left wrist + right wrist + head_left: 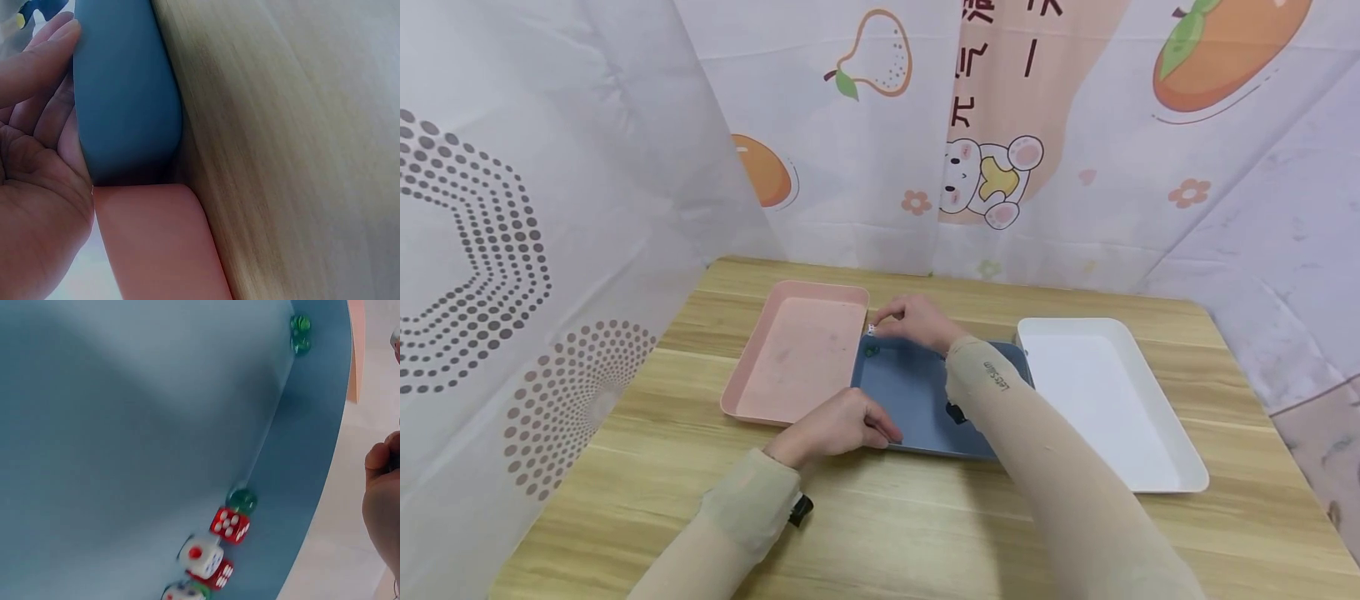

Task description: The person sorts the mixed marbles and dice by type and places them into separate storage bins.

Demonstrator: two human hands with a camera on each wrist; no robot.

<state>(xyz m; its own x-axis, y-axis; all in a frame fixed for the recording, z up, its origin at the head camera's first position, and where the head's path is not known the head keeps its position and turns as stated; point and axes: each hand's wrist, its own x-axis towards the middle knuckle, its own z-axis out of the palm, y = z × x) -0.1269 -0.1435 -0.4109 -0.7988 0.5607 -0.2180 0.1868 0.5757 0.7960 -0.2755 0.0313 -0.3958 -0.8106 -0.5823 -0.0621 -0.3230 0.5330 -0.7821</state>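
My right hand (pixel 919 321) reaches over the far left corner of the blue tray (pixel 925 392). At its fingertips, by the rim, it pinches a small white die (pixel 871 329). My left hand (pixel 850 423) rests at the tray's near left corner with loosely bent fingers; in the left wrist view its thumb lies at the rim of the blue wall (pixel 128 94). Inside the tray, the right wrist view shows red dice (pixel 230 525), white dice (pixel 201 555) and green glassy beads (pixel 242 500) along the wall. Only part of the right hand shows there.
A pink tray (pixel 748 412) stands against the blue tray's left side. To the right lies a white tray (pixel 1165 450). All three sit on a wooden table (pixel 910 533), with a printed curtain (pixel 865 167) behind it.
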